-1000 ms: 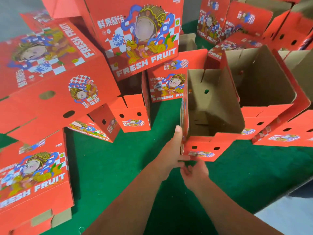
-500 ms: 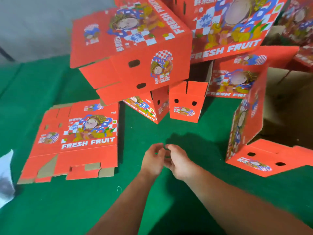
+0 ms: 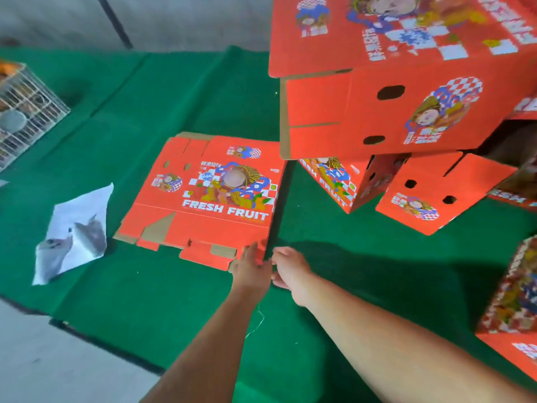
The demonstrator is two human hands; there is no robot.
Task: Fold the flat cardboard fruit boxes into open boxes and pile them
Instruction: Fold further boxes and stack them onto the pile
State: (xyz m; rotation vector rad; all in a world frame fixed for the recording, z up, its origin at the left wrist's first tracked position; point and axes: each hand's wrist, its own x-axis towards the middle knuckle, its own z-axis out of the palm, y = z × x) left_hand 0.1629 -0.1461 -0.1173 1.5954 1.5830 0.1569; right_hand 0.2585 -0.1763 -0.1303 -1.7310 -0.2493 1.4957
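Note:
A flat red "FRESH FRUIT" box [image 3: 203,199] lies printed side up on the green mat [image 3: 162,301], left of centre. My left hand [image 3: 251,269] reaches its near right corner, and its fingers lie fairly straight on the corner flap. My right hand [image 3: 290,270] hovers just right of it over the mat, holding nothing, with fingers loosely bent toward the left hand. Folded red boxes stand piled at the upper right. A large one [image 3: 406,82] rests tilted on smaller ones [image 3: 436,196].
Another folded box [image 3: 511,301] juts in at the right edge. A loose printed paper sheet [image 3: 72,234] lies left of the flat box. A white wire cage [image 3: 23,112] stands at the far left. The mat ends at grey floor [image 3: 58,359] near left.
My view has swung left, away from the folded open box I held a second ago. Both hands have let it go and moved to the flat box's near right corner.

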